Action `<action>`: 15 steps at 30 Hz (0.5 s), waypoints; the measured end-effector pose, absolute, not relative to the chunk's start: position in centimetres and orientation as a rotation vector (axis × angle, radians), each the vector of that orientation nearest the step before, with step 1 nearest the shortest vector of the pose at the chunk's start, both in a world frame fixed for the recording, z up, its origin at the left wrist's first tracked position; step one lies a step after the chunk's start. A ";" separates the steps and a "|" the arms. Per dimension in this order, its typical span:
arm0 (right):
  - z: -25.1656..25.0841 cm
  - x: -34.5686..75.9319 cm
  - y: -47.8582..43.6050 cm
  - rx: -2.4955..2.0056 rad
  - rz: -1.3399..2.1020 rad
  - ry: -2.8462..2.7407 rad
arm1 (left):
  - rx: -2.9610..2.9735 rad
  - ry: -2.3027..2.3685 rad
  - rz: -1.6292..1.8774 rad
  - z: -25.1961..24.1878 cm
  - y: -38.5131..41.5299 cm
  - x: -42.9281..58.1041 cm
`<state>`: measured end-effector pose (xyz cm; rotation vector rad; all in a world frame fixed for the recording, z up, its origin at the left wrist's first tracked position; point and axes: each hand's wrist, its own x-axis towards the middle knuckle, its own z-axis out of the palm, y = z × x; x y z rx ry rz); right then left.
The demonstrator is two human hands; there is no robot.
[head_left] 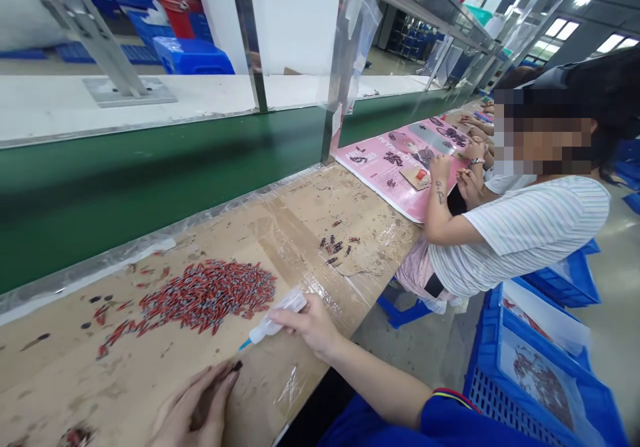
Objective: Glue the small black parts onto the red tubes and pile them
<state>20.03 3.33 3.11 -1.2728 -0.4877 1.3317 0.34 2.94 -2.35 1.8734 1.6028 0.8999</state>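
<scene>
In the head view my right hand [314, 328] grips a translucent squeeze bottle [274, 322]. The bottle is tilted, and its thin blue nozzle tip [245, 344] points down and left. Just below that tip, my left hand [203, 404] pinches a small dark piece [237, 366] between thumb and finger; its exact kind is too small to make out. The tip and the piece look close, but I cannot tell whether they touch. Beyond both hands lies a pile of small red and grey parts [210, 294] on the brown-covered table [280, 234].
Several dark parts [337, 246] lie loose farther right. A co-worker [520, 234] sits at the right beside a pink printed sheet [380, 174] holding small heaps. Blue crates [545, 367] stand on the floor. A green ledge [165, 174] with metal posts borders the table's back.
</scene>
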 end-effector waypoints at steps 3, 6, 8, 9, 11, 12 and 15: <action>2.6 19.7 3.0 -1.326 1.187 -0.603 | 1.695 1.691 0.949 -0.9 2.4 1.7; 2.1 19.8 2.8 -1.404 1.073 -0.708 | 1.620 1.668 1.029 -0.3 2.5 2.7; 1.8 20.0 2.8 -1.423 1.051 -0.767 | 1.615 1.651 1.056 -0.2 2.7 2.9; 1.7 20.0 2.8 -1.426 1.050 -0.793 | 1.623 1.643 1.068 -0.3 2.8 2.9; 1.6 20.1 2.9 -1.432 1.053 -0.842 | 1.644 1.632 1.091 -0.3 2.8 2.9; 1.6 20.1 2.9 -1.436 1.059 -0.865 | 1.656 1.626 1.104 -0.3 2.8 2.9; 1.6 20.0 2.9 -1.451 1.081 -0.914 | 1.690 1.612 1.120 -0.4 2.7 2.9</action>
